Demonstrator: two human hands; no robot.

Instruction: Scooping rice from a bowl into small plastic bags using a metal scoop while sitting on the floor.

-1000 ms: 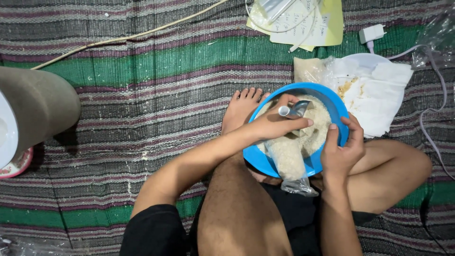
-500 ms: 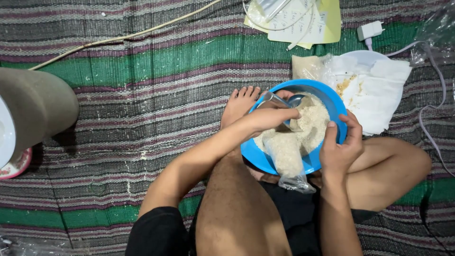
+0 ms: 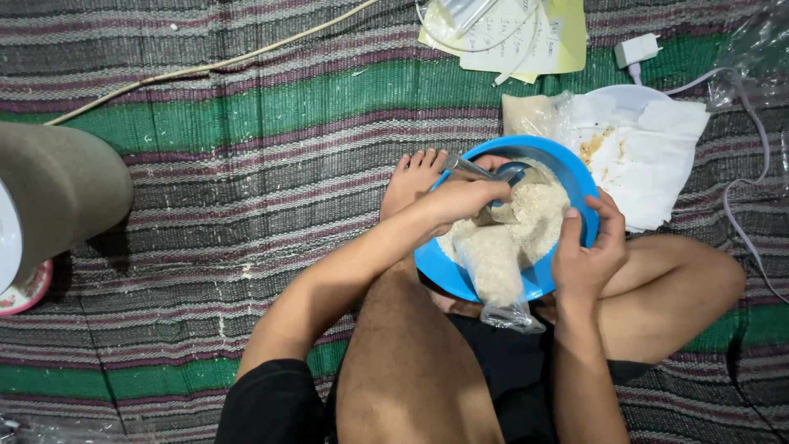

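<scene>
A blue bowl (image 3: 575, 177) full of pale grain (image 3: 538, 215) rests on my lap between my legs. My left hand (image 3: 464, 200) is closed on a metal spoon (image 3: 493, 173) whose tip digs into the grain. My right hand (image 3: 585, 251) grips the bowl's right rim. A clear plastic bag (image 3: 495, 275) partly filled with the same grain lies over the bowl's near edge, its knotted end hanging toward me. My bare foot (image 3: 412, 177) sits just left of the bowl.
I sit on a striped woven mat (image 3: 246, 123). A white plate with tissue paper (image 3: 641, 140) lies right of the bowl. Papers (image 3: 526, 33), a white charger (image 3: 637, 51) with cable and a cord (image 3: 205, 66) lie farther off. A grey cylinder (image 3: 57, 193) stands at left.
My left hand has shifted the spoon slightly left and deeper into the grain. The bowl tilted a little. My right hand has kept its hold on the rim.
</scene>
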